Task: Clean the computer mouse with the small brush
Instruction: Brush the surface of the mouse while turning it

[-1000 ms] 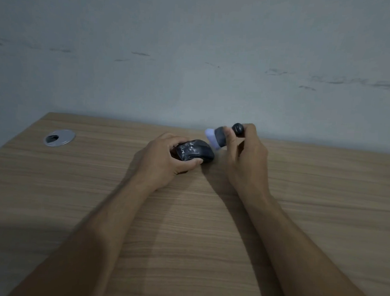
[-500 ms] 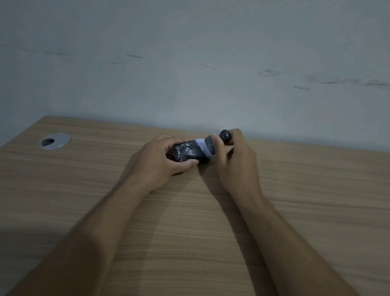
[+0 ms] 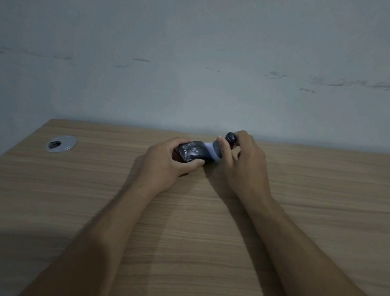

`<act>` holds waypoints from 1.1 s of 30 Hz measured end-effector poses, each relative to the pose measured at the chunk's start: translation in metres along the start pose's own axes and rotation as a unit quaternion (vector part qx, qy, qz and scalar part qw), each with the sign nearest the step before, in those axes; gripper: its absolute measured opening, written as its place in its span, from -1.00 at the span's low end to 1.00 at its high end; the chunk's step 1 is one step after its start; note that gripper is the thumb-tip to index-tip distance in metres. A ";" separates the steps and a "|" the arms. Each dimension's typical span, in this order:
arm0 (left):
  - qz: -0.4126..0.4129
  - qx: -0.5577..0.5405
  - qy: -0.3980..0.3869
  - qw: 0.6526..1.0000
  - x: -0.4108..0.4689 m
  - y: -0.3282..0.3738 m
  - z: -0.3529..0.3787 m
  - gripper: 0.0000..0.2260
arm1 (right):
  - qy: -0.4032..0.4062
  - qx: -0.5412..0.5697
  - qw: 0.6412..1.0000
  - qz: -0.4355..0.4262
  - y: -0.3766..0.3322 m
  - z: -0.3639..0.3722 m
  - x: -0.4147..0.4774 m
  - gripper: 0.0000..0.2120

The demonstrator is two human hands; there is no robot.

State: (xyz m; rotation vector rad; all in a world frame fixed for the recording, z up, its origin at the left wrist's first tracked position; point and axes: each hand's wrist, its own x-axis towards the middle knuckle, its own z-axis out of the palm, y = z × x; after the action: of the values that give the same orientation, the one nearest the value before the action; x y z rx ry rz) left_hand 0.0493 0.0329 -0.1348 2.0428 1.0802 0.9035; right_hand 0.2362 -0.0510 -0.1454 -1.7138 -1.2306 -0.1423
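Note:
A black computer mouse point(image 3: 192, 151) rests on the wooden desk point(image 3: 186, 214) near its far edge. My left hand point(image 3: 166, 164) grips the mouse from the left side, thumb along its near edge. My right hand point(image 3: 244, 165) holds a small brush point(image 3: 221, 148) with a dark round handle and pale bristles. The bristles touch the right end of the mouse. Part of the mouse body is hidden under my left fingers.
A round silver cable grommet point(image 3: 61, 143) is set in the desk at the far left. A pale grey wall point(image 3: 193, 69) rises directly behind the desk's far edge.
The brush swept left from beside the mouse onto its top, then back to its right end. My left hand kept its hold on the mouse.

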 end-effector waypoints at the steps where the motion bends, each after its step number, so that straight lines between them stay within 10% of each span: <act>1: -0.003 -0.001 0.003 1.000 -0.001 0.001 0.000 -0.56 | 0.004 -0.009 1.000 0.013 0.004 -0.002 0.001 -0.75; 10: 0.005 0.017 -0.010 1.000 -0.005 0.005 -0.003 -0.55 | 0.017 0.064 0.995 -0.078 -0.028 -0.005 -0.006 -0.72; 19: 0.011 -0.021 -0.004 1.000 -0.007 0.004 0.000 -0.55 | 0.030 0.041 0.998 0.027 -0.006 -0.014 0.000 -0.76; 25: 0.018 0.005 0.027 0.999 -0.009 0.014 0.001 -0.58 | 0.046 0.058 0.989 -0.127 -0.042 -0.006 -0.011 -0.76; 33: 0.061 0.010 0.060 0.996 -0.008 0.013 0.003 -0.52 | 0.073 0.059 0.995 -0.025 -0.018 -0.008 -0.004 -0.75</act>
State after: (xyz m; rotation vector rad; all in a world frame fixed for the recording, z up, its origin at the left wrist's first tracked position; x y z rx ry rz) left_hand 0.0539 0.0196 -0.1289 2.1127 1.0399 1.0944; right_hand 0.2241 -0.0591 -0.1324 -1.5447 -1.1508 -0.2170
